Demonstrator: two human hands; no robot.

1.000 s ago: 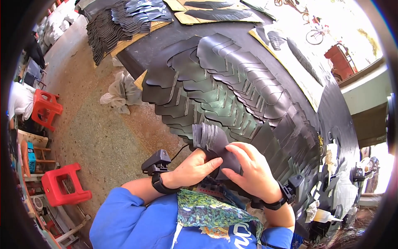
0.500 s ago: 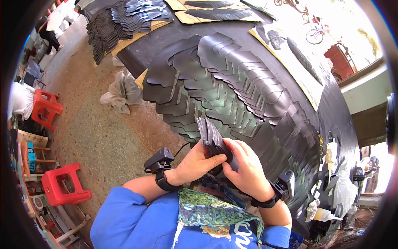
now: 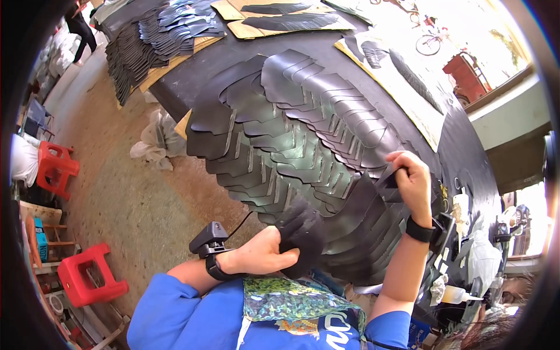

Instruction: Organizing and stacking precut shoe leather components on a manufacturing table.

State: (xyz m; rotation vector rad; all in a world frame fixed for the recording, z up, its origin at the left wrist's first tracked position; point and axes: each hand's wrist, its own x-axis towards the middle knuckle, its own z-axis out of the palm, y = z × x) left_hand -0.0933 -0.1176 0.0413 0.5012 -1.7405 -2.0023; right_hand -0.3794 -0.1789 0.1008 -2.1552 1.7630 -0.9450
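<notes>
My left hand (image 3: pixel 262 251) grips a small stack of dark, leather-like cut pieces (image 3: pixel 302 230), its thumb lying along their near side. Farther right, over the table, my right hand (image 3: pixel 413 179) is closed with bent fingers on a black leather-like piece (image 3: pixel 386 182). That piece is partly hidden behind the fingers and against other dark pieces. Overlapping rows of glossy black cut pieces (image 3: pixel 291 143) cover the table ahead of both hands. Just below the right hand's piece, a fan of larger matte black pieces (image 3: pixel 359 233) spreads toward me.
Cardboard sheets (image 3: pixel 256 30) bearing black pieces lie along the table's far side. Stacked strips (image 3: pixel 137 52) sit at far left. A plastic bottle (image 3: pixel 458 294) and a pale rag (image 3: pixel 484 256) are at right. Red stools (image 3: pixel 93 274) stand on the floor at left, near a plastic bag (image 3: pixel 156 137).
My hands have parted. The right one has moved right and forward to the table's pieces; the left stays near my body with the stack, now turned flatter.
</notes>
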